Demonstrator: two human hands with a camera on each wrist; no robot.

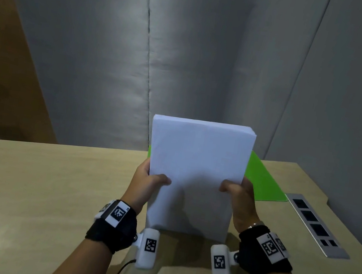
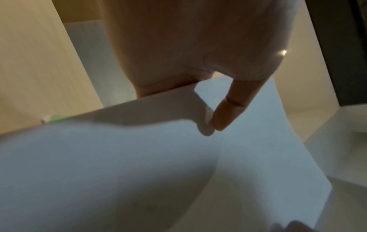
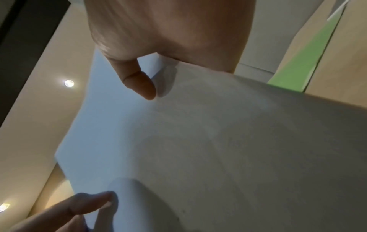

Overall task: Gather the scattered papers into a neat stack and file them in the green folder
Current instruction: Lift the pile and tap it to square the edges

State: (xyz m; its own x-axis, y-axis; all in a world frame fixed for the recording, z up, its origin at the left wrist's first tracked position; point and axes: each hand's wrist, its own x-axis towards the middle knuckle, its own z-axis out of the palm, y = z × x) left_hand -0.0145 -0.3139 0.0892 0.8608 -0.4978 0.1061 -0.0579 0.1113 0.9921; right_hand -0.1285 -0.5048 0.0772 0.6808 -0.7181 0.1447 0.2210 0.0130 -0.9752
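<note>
Left hand (image 1: 148,182) and right hand (image 1: 240,197) gripping stack (image 1: 195,174) by side edges, thumbs in front, fingers curled behind; stack standing upright on worktop (image 1: 23,195). Folder (image 1: 263,180) lying at 1 o'clock behind. Risk: loosening grip fanning sheets, top bowing, stack toppling onto folder.

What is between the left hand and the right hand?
The paper stack stands upright on the desk between the left hand and right hand, each gripping one side edge; the head view shows it.
</note>
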